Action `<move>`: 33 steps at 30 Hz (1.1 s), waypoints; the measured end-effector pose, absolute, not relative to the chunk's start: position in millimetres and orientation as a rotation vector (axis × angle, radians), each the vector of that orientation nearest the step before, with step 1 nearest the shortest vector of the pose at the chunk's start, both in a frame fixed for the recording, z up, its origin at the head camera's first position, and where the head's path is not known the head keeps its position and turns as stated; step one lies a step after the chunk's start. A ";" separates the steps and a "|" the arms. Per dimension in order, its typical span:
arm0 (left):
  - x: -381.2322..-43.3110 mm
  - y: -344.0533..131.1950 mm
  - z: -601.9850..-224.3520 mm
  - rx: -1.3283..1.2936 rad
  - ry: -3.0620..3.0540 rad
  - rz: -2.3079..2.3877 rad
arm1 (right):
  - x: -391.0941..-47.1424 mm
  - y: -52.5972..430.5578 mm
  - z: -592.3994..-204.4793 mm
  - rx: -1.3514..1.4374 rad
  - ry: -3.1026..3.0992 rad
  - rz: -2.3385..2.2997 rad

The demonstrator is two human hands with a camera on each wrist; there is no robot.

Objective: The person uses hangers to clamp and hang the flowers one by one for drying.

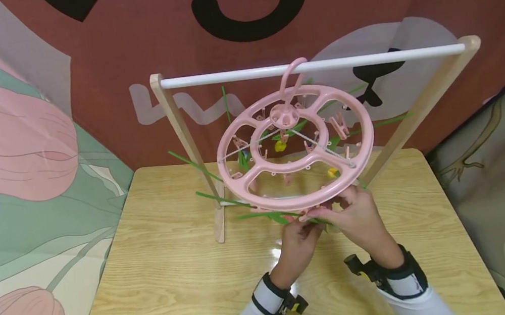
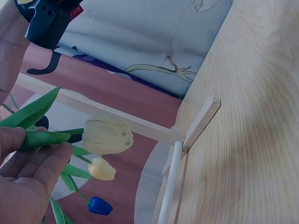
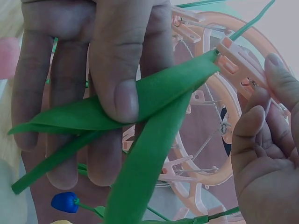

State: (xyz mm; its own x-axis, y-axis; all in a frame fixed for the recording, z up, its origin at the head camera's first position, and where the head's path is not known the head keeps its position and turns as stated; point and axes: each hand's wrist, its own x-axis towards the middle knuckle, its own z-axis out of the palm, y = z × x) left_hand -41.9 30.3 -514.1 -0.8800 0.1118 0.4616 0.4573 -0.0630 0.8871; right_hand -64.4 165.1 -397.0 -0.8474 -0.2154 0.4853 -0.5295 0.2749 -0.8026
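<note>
A round pink drying hanger [image 1: 258, 174] with many small clothespins hangs by its hook from a white rod. Under its front rim, my left hand [image 1: 299, 249] pinches the green leaf [image 3: 163, 88] of an artificial white tulip [image 2: 107, 134] between thumb and fingers. Slightly higher, my right hand [image 1: 362, 218] holds a pink clothespin [image 3: 243, 70] between thumb and fingers. The tulip's green stem [image 3: 254, 21] runs by the clothespin's tip; whether it is clamped I cannot tell. The white bloom points down toward the table.
Wooden uprights [image 1: 421, 111] carry the white rod [image 1: 226, 77]. Other tulips hang from the ring, among them a blue one [image 2: 100, 205] and a cream one [image 2: 102, 169]; green stems stick out sideways. The wooden table [image 1: 163, 277] lies below. A patterned cloth [image 1: 247, 6] hangs behind.
</note>
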 end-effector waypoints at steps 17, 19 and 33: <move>-41.2 18.6 -507.4 -0.551 -2.047 -1.969 | -67.4 170.2 -410.7 0.879 -2.172 1.744; -41.2 15.8 -506.5 -0.554 -2.045 -1.922 | -66.7 173.4 -413.3 0.889 -2.149 1.826; -37.3 -0.7 -503.3 -0.612 -2.032 -1.880 | -57.8 217.1 -433.9 0.728 -2.228 1.664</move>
